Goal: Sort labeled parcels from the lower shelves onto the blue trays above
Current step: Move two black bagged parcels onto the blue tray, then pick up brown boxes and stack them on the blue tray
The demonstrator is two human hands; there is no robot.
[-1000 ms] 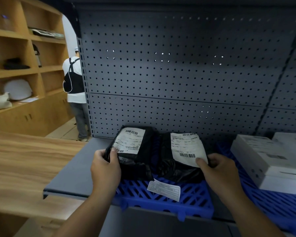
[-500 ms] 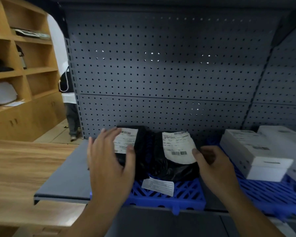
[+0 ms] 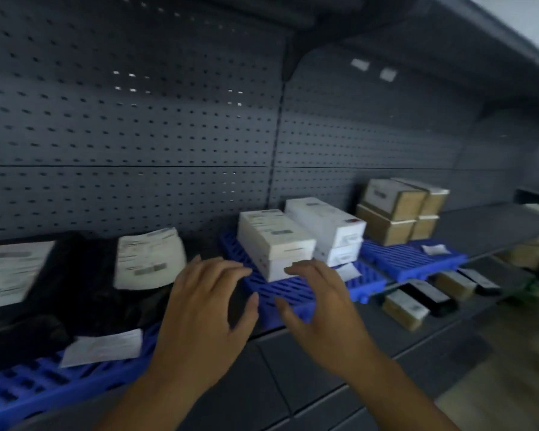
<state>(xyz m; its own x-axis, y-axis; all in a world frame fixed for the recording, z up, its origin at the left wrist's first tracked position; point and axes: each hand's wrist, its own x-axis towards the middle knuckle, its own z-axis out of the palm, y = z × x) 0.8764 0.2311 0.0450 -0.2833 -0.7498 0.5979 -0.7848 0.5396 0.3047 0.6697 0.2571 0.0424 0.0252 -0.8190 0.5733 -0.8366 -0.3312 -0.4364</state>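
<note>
Two black bag parcels with white labels lie on the left blue tray [image 3: 19, 390]: one at the far left [image 3: 16, 275], one beside it [image 3: 147, 259]. White boxes [image 3: 274, 237] are stacked on the middle blue tray [image 3: 280, 293], and brown cartons [image 3: 395, 206] stand on the right blue tray [image 3: 411, 259]. My left hand [image 3: 206, 315] and my right hand [image 3: 321, 306] hover empty with spread fingers in front of the middle tray, just short of the white boxes.
A loose white slip [image 3: 103, 346] lies on the left tray's front. On the lower shelf to the right lie several small labeled parcels [image 3: 405, 307], tan and black. Grey pegboard [image 3: 137, 135] backs the shelves; another shelf overhangs above.
Both hands have left the black bag parcels and shifted right toward the white boxes. The view has swung right, bringing the brown cartons and lower-shelf parcels into sight.
</note>
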